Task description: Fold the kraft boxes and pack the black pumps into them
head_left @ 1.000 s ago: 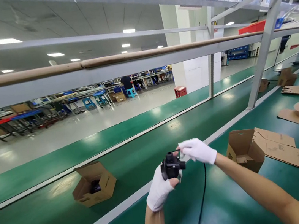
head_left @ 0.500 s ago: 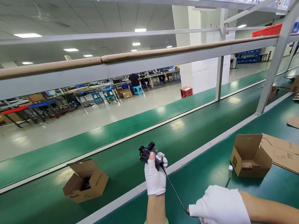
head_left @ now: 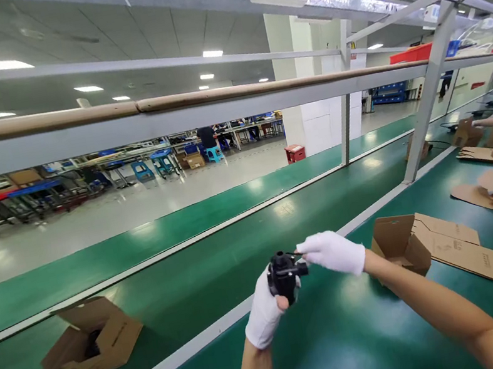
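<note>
A black device (head_left: 284, 276) sits in the gloved left hand (head_left: 262, 314), raised in front of the person, over the pale strip (head_left: 218, 325) that runs between the green table (head_left: 349, 335) and the green belt (head_left: 220, 249). Its long axis stands close to upright in the view; whether it also leans toward or away from the person cannot be told. A short round stub on its top points up, and a side spout near the top points right, toward the right hand (head_left: 335, 253). The left hand is wrapped around the body from below and from the left, with the bare thumb tip pressed on the near side. The right hand, also gloved, is just right of the device and level with its upper part; its fingertips are pinched on a thin black cord (head_left: 293, 254) that reaches across behind the spout. The two hands are apart, with the upper part of the device between them. An open box (head_left: 117, 344) with a dark object (head_left: 92, 343) inside is on the belt to the left, well apart from the device. Another open box (head_left: 394, 238) stands on the table beyond the right wrist, beside flattened cardboard (head_left: 475, 252).
</note>
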A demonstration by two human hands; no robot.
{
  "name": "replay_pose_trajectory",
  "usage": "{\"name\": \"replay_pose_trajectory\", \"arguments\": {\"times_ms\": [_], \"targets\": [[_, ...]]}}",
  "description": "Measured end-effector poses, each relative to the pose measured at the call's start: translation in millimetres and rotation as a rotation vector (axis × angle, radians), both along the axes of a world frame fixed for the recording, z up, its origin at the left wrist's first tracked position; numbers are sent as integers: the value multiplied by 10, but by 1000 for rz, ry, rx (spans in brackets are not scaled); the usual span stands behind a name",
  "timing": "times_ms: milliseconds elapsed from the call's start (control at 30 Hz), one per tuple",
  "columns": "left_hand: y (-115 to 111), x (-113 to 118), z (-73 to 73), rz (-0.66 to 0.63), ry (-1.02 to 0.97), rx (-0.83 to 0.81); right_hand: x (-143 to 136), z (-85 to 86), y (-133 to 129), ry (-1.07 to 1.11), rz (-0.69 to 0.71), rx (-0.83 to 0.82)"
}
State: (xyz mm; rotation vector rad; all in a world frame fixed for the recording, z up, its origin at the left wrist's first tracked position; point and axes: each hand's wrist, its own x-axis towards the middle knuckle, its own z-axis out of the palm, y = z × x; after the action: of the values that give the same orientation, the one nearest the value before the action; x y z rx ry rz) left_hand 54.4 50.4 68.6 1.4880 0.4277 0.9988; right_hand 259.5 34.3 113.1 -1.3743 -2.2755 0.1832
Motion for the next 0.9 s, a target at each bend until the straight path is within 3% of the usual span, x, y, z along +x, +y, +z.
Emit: {"name": "replay_pose_trajectory", "arguments": {"times_ms": [100,200,267,333,400,500,567,667,800,900], "targets": [[104,-18,-51,345,53,-23,71,-74,-322,-204,29,45],[147,3,-36,545,310,64,78,127,-642,-377,112,155],[113,43,-2,466,500,116,48,302,-700,-415,159,247],[42,94,38,275,601,193,31,397,-595,-363,212,287],[-32,142,74,65,585,263,52,357,-388,-204,231,243],[-100,196,100,-127,415,218,127,103,-126,230,172,49],[-127,234,91,-141,277,132,172,-77,-105,436,99,-22],[-199,345,25,-63,168,18,233,-212,-298,539,25,64],[-393,643,-137,23,105,-172,384,-150,-643,461,56,92],[-552,923,-229,-11,71,-277,599,-34,-844,250,-46,26]]}}
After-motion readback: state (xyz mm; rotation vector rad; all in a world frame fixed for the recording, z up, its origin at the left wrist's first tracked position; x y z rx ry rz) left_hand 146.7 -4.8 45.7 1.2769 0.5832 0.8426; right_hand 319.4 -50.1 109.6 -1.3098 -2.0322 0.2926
